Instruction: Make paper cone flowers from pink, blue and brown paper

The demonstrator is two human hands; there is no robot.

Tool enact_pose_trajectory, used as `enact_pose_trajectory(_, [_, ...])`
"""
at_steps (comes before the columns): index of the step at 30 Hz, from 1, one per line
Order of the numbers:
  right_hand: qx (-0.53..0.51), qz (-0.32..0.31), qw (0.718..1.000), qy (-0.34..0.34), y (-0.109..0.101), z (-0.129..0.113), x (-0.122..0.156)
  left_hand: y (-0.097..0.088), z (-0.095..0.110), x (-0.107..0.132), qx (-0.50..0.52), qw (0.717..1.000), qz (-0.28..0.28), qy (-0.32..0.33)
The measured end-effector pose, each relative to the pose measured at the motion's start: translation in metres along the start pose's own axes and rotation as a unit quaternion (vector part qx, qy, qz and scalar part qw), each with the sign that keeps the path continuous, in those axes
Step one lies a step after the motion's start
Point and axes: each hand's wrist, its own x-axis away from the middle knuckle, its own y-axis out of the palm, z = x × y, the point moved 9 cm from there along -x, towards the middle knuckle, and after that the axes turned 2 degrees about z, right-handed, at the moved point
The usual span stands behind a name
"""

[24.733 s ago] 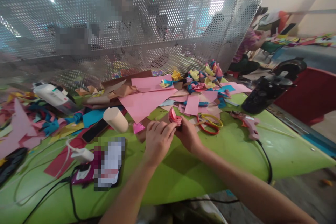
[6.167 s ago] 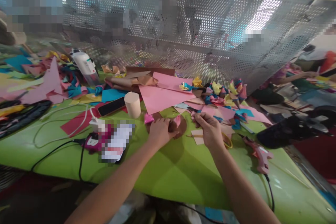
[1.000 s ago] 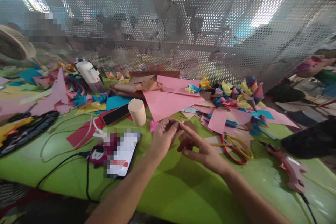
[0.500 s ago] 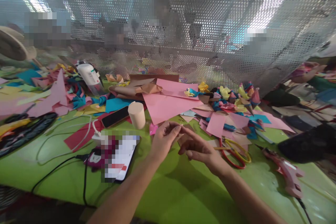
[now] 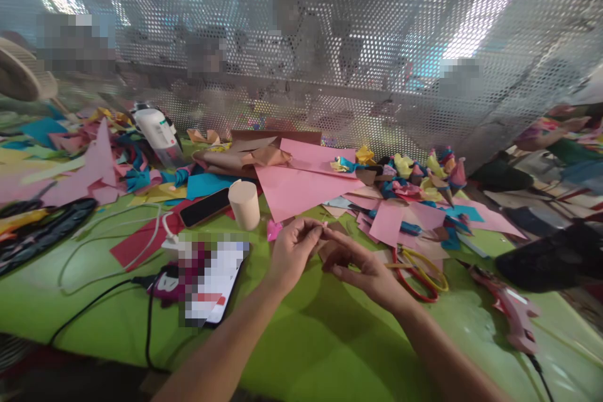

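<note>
One tiny pink scrap [image 5: 325, 224] is pinched by your left hand [image 5: 293, 252], above the green table [image 5: 301, 355]; your right hand [image 5: 358, 266], unclenched with thumb apart, holds its index fingertip touching this scrap or just beside it.

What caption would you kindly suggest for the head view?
Left hand and right hand close together at a tiny pink piece above a glossy green tabletop.

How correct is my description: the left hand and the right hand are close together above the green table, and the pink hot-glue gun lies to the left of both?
One part is wrong: the pink hot-glue gun lies to the right, as the head view shows. The left hand and right hand are indeed close together above the green table.
</note>
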Motion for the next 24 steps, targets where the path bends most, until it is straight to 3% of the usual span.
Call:
enact_pose_trajectory(12, [-0.180, 0.002, 0.982, 0.055, 0.0050, 0.0067, 0.0005, 0.0032, 0.0001, 0.0021, 0.008, 1.000, -0.023, 0.011])
enact_pose_trajectory(24, [-0.044, 0.026, 0.999, 0.011, -0.0030, -0.0022, -0.0009, 0.0019, -0.0005, 0.0023, -0.052, 0.998, -0.026, 0.033])
